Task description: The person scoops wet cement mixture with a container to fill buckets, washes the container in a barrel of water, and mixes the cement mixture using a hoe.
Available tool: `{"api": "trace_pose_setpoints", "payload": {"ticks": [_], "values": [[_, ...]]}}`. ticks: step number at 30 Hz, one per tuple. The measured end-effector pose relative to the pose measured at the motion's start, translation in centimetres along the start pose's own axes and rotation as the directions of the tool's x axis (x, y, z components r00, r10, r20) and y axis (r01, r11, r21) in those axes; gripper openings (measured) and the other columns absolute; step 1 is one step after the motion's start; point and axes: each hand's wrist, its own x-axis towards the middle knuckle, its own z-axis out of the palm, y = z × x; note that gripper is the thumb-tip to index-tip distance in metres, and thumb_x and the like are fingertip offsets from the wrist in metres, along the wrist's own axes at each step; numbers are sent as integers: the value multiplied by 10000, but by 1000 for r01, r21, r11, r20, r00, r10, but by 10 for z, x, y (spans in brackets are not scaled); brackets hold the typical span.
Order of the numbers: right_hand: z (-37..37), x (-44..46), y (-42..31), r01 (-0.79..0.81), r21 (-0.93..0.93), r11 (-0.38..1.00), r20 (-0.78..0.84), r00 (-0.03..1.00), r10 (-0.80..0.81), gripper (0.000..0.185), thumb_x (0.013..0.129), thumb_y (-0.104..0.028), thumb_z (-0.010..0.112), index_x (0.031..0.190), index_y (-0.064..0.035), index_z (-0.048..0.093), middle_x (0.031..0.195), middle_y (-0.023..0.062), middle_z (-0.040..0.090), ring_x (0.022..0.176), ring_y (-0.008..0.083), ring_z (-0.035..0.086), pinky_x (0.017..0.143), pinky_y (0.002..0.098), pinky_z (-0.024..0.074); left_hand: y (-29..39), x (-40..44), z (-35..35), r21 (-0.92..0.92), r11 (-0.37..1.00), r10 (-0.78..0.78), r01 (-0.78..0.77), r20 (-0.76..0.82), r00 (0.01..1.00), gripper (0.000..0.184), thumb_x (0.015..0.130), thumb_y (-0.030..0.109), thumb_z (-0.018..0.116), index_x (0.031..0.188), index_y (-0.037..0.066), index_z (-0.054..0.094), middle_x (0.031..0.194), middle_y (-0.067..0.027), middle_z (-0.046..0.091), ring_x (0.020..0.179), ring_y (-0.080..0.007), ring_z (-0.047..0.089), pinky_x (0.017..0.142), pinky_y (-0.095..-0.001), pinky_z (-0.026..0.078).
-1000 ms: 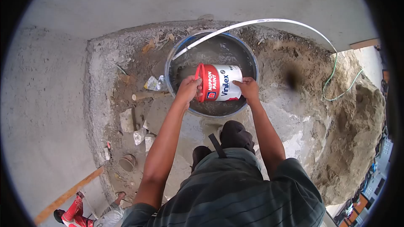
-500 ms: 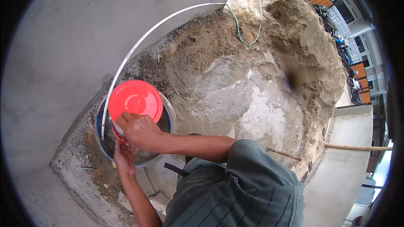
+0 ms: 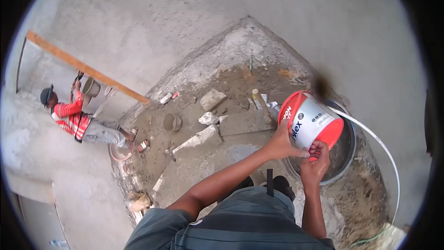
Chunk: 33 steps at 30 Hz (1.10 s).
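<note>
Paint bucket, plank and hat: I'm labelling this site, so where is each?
Paint bucket (image 3: 315, 119), head view: its white side.
Plank (image 3: 88, 67), head view: midway along its face.
Hat (image 3: 46, 95), head view: its crown.

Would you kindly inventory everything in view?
Paint bucket: one, white-red, in hands
Tub: one, grey, below it
Tube: one, white, right
Small bucket: one, grey, mid ground
Person: one, red striped top, left
Raised bucket: one, grey, near person
Basin: one, pinkish, by person's feet
Board: one, orange, upper left
Handle: one, tan, beside tub
Rubble: several, grey, mid ground
Sand: some, brown, lower right
Walls: two, grey, meeting behind
Shirt: one, greenish, bottom
Left hand, right hand: two, bare, on paint bucket
</note>
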Motion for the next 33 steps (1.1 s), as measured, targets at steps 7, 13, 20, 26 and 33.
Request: {"api": "trace_pose_setpoints", "payload": {"ticks": [7, 13, 20, 26, 33], "values": [[84, -53, -19, -19, 497, 868, 659, 659, -363, 293, 746, 30, 599, 1035, 7, 555, 1005, 83, 614, 953, 163, 596, 914, 295, 448, -11, -162, -95, 312, 938, 74, 152, -607, 791, 1194, 473, 472, 937, 1312, -50, 266, 1261, -261, 409, 1228, -416, 444, 1031, -458, 406], [173, -92, -127, 94, 531, 842, 846, 3, -534, 290, 771, -8, 645, 1059, 6, 621, 1044, 95, 645, 995, 171, 615, 929, 309, 455, -6, -311, -144, 116, 824, -84, 555, -943, 321, 1134, 477, 442, 914, 1314, -19, 302, 1260, -246, 425, 1209, -423, 474, 969, -487, 465], [234, -254, 30, 295, 496, 817, 801, -519, -299, 253, 835, -171, 741, 1004, 9, 683, 932, 114, 720, 844, 191, 687, 773, 324, 538, -156, -556, 115, -504, 392, -299, 770, -861, -411, 1056, 477, 399, 897, 1287, -12, 358, 1231, -207, 467, 1194, -381, 495, 903, -478, 526], [212, -199, 263, 516, -281, 809, 913, -117, 392, 222, 850, -231, 697, 946, -31, 695, 832, 101, 689, 733, 237, 662, 685, 367, 528, -158, -662, 389, -946, -117, -450, 301, -220, -866, 1106, 477, 410, 914, 1303, -55, 344, 1237, -216, 495, 1225, -395, 480, 981, -467, 488], [97, -182, 314, 605, -522, 601, 712, -79, 698, 212, 873, -238, 662, 983, -58, 682, 855, 86, 668, 745, 234, 655, 661, 388, 527, -127, -649, 618, -829, -413, -395, -378, 537, -745, 1280, 504, 564, 893, 1404, -100, 268, 1423, -275, 409, 1347, -388, 410, 1131, -432, 361]]}}
